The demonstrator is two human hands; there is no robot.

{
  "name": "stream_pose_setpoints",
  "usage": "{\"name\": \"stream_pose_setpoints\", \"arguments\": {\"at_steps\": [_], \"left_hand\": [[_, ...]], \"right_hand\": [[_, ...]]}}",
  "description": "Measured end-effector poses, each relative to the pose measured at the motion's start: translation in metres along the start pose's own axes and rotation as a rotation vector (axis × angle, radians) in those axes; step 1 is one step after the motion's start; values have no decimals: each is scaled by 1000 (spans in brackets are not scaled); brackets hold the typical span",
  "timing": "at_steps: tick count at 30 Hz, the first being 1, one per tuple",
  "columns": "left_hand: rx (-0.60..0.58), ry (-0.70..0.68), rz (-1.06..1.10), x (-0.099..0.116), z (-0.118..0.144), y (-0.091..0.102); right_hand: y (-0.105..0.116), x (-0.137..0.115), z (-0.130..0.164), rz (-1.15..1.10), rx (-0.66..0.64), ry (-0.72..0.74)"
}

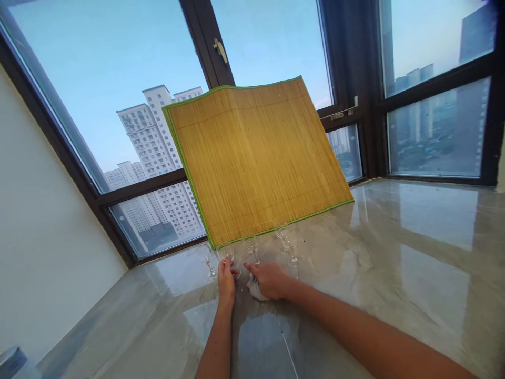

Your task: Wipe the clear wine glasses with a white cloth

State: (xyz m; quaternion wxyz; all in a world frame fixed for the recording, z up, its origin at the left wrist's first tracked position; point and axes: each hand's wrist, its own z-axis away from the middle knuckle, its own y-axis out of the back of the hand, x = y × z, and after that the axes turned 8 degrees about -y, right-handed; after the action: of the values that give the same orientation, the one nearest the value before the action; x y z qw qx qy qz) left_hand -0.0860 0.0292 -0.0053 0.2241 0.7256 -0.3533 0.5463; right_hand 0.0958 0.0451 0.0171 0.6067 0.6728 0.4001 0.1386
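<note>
My left hand [226,280] grips the stem of a small clear stemmed glass [226,253] that stands on the glossy marble counter [394,273]. Beside it, my right hand [269,280] presses down on a crumpled white cloth [253,289] lying on the counter. Several more small clear glasses stand in a row close behind the hands: one at the left [208,261], one in the middle [251,246], and a pair at the right [288,243]. A bamboo mat [252,158] with green edging leans against the window behind them.
Large dark-framed windows [355,73] enclose the counter at the back and right, with tower blocks outside. A white wall [43,252] borders the left side. A round grey object [11,360] shows at the bottom left corner.
</note>
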Motion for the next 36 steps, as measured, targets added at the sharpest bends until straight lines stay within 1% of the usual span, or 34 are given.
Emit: {"name": "stream_pose_setpoints", "arguments": {"at_steps": [3,6,9,13,17,20,23,27,28,29,30,33,34,36], "left_hand": [[-15,-8,2,-3,-1,2],[-23,-17,2,-5,-2,3],[-19,-21,-1,-5,-2,4],[-26,-19,-19,-4,0,4],[-12,-28,-14,-4,0,3],[-7,-28,-9,-4,-1,3],[-19,-19,-5,-5,0,3],[-22,-23,-8,-6,0,5],[-25,-23,-12,-7,0,5],[-34,-24,-16,-7,0,5],[-41,-26,-20,-7,0,5],[-59,-38,-21,-6,0,4],[-61,-41,-22,-6,1,4],[-63,-49,-25,-5,1,4]], "right_hand": [[-3,-8,-11,31,-13,-76],[-8,-10,-15,43,8,-149],[-8,-5,-14,65,14,-223],[0,9,-13,95,3,-272],[9,21,-14,117,3,-252],[12,24,-13,133,6,-184],[11,20,-8,159,-6,-122],[12,5,10,207,-28,-95],[13,0,15,228,-11,-89],[15,-4,20,234,12,-118],[18,-7,25,219,63,-157],[28,-14,34,95,186,-221],[30,-15,36,54,198,-208],[33,-13,37,2,200,-126]]}}
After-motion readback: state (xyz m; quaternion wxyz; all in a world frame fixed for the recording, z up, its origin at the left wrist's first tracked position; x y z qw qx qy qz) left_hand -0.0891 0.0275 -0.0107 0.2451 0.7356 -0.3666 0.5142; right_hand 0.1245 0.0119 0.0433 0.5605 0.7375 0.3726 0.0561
